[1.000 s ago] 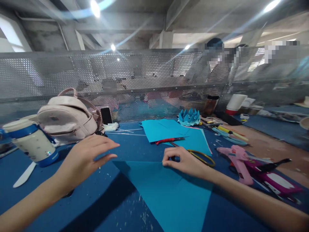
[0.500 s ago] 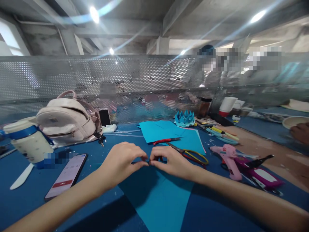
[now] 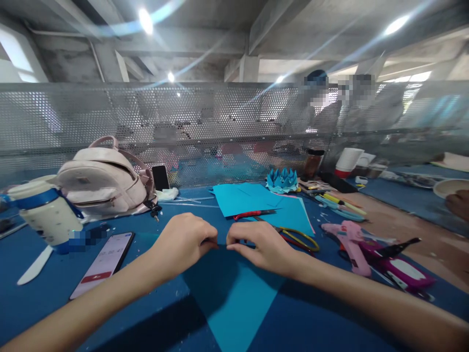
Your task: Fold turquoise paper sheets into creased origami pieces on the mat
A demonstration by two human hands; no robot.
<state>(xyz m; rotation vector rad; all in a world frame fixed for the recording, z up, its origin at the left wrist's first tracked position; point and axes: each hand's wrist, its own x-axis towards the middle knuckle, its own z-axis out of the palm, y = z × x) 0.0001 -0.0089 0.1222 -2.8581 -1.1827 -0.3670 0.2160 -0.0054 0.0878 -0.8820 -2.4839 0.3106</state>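
A folded triangle of blue paper [image 3: 234, 303] lies on the blue table, its point toward me. My left hand [image 3: 185, 242] and my right hand [image 3: 262, 247] meet at the middle of its far folded edge. Both pinch that edge, fingertips almost touching. Just past my right hand lie yellow-handled scissors [image 3: 300, 238] and a red utility knife [image 3: 252, 213] on more blue paper sheets [image 3: 252, 198]. A finished blue folded paper flower [image 3: 281, 179] sits farther back.
A phone [image 3: 104, 261] lies left of my left arm, with a white-and-blue cup [image 3: 46, 215], a white plastic blade [image 3: 32, 266] and a pink backpack [image 3: 102, 178] beyond. A pink glue gun [image 3: 350, 239] and tools lie right. A perforated metal screen [image 3: 183, 127] closes the far side. Another person's hand [image 3: 458, 203] shows far right.
My left hand came from the left, uncovering the phone, and joined my right hand at the paper's far edge. Both hands now pinch the fold, and the paper sits slightly nearer.
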